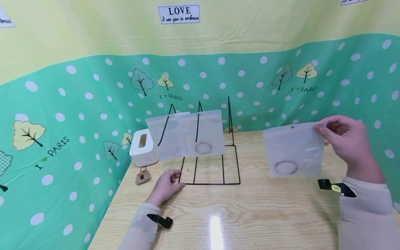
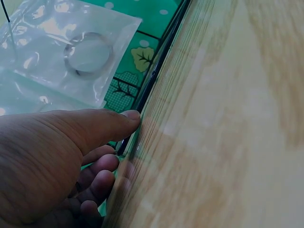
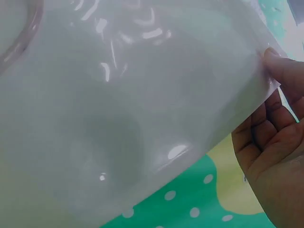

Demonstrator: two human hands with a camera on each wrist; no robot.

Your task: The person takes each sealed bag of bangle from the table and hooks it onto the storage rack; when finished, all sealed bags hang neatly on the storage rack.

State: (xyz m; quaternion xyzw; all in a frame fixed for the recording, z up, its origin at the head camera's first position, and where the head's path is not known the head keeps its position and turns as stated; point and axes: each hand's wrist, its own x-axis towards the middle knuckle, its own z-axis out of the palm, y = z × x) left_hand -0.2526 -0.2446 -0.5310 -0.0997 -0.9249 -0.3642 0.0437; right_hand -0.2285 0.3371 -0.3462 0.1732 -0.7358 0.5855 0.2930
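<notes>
A black wire rack [image 1: 212,184] stands on the table with three upright prongs. My left hand [image 1: 167,184] grips its front left corner; in the left wrist view the thumb [image 2: 116,121] lies on the wire, the other fingers curled below. At the right, my right hand [image 1: 348,139] pinches the top corner of a frosted zip bag [image 1: 293,142], held up with a round bangle [image 1: 286,161] in its lower part. Two similar bags hang on the rack's left and middle prongs: the left bag [image 1: 165,130] partly behind the right bag [image 1: 210,130], which shows a ring shape inside.
A white tissue box [image 1: 143,156] stands at the table's back left. In front of it lies a small brown pouch-like item [image 1: 143,177] with a ring. A green and yellow printed curtain [image 1: 240,83] hangs behind the table [image 1: 262,215] and along its left side.
</notes>
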